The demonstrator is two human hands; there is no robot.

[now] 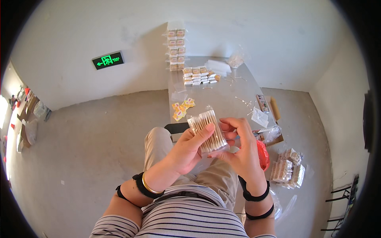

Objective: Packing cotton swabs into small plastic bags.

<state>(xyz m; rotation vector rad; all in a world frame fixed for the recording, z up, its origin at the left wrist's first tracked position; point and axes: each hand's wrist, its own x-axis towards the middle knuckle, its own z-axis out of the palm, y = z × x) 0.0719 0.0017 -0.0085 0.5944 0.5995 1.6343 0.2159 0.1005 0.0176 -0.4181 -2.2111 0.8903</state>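
Observation:
A clear plastic pack of cotton swabs [213, 137] is held up above my lap, before the near edge of the table. My left hand [187, 148] grips it from the left, with the thumb lying across the swabs and the other fingers mostly hidden behind. At the pack's right side and lower corner is my right hand [242, 144]. Its fingers are bent around that edge, and the thumb touches the plastic at the bottom. Yellow-and-white printed paper slips [183, 108] lie on the grey table [222, 94] just beyond the pack.
Packed swabs stand in a tall stack [176, 49] and a low pile [198, 75] at the far left of the table. Clear bags [218, 66], loose swabs [245, 102] and a phone [262, 103] lie rightward. More swab packs [286, 168] sit low on the right, near a red bag [262, 155].

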